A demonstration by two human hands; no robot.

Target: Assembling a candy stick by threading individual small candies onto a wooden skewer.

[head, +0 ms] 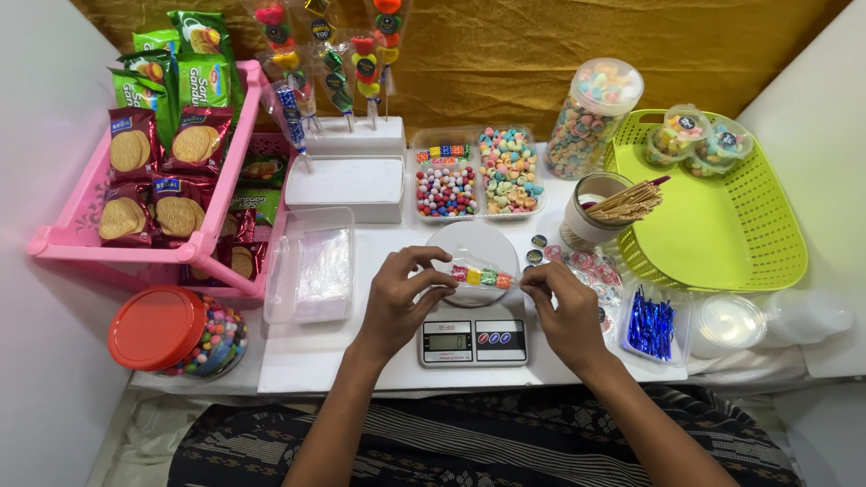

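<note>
A candy skewer (481, 277) with red, yellow, green and orange sweets inside a clear wrapper is held level over the round pan of a small digital scale (473, 341). My left hand (397, 302) pinches its left end. My right hand (564, 307) pinches its right end. Both hands hover just above the scale pan (478, 239).
A pink rack (68, 236) of biscuit packets stands at left, a red-lidded candy jar (176, 332) below it. A clear tray of wrappers (311, 266), candy trays (478, 171), a skewer stand (347, 135), a cup of sticks (600, 212), a green basket (713, 207) and blue twist ties (651, 323) surround the scale.
</note>
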